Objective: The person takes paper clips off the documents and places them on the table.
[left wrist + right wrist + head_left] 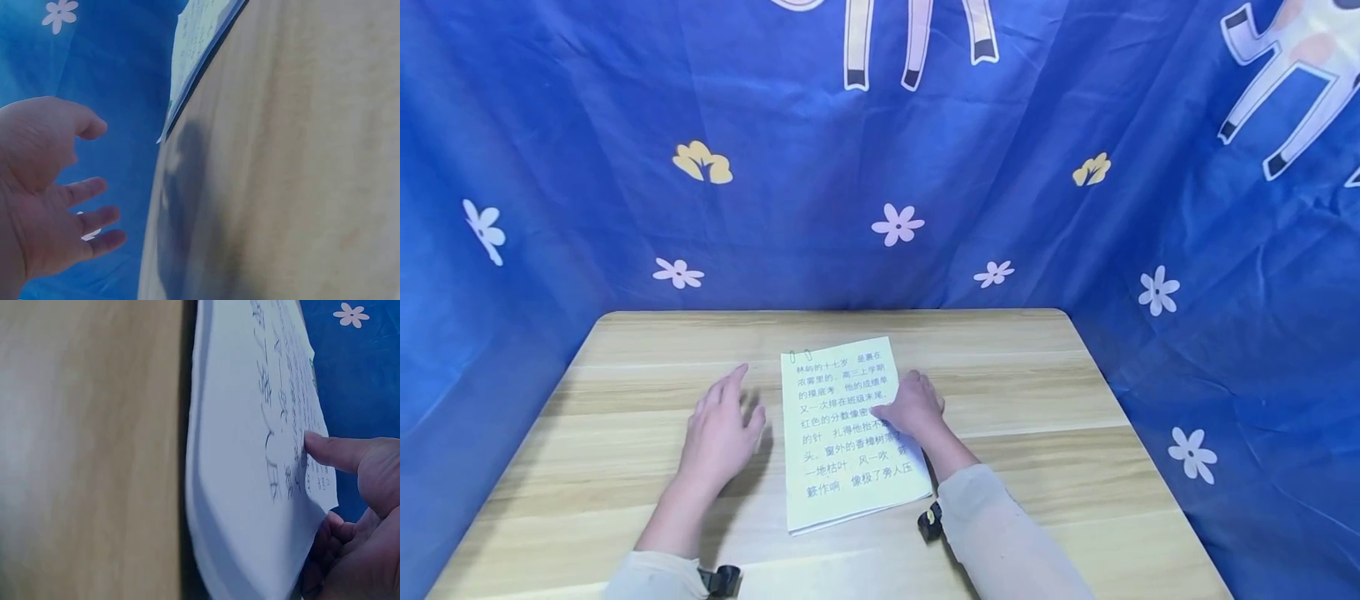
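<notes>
Handwritten sheets [842, 450] lie near the middle of the table [1037, 408], turned a bit, two paper clips [808, 355] at their top left edge. My right hand [916, 407] pinches the sheets by the right edge: thumb [331, 450] on the written face, other fingers [340, 531] curled at the edge, though how far under they reach is hard to tell. My left hand [721, 433] is raised over the table, left of the sheets, fingers apart. Blue flower-print curtain [775, 183] behind.
</notes>
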Motion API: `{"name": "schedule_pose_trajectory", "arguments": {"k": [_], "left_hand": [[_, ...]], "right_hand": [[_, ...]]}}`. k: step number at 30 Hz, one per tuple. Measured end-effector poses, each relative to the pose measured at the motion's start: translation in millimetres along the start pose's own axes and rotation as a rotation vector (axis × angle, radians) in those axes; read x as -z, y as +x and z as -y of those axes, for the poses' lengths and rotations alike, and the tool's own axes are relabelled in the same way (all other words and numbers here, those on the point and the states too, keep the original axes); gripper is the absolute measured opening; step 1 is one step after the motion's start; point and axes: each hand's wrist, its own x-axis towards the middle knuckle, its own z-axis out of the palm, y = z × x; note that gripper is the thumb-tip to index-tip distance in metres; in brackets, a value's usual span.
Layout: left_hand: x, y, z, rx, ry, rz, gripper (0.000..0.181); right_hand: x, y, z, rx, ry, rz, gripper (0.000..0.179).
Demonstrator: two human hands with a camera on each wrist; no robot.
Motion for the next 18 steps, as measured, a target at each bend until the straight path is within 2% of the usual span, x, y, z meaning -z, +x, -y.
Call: {"name": "schedule_pose_trajectory", "arguments": {"k": [8,12,18], "left_hand": [[-3.7,-3.4,0.0,0.011,0.001,0.022,0.079],[-5.2,-2.7,1.6,0.009,0.000,0.017,0.078],[-4.1,2.0,5.2,0.006,-0.011,0.005,0.077]], "right_hand": [[-0.1,0.9,2.4,-0.008,0.048,0.027,0.074],[-0.8,2.9,-0.8,0.002,0.131,0.039,0.067],[4.7,4.0,-8.8,0.017,0.363,0.053,0.029]]}}
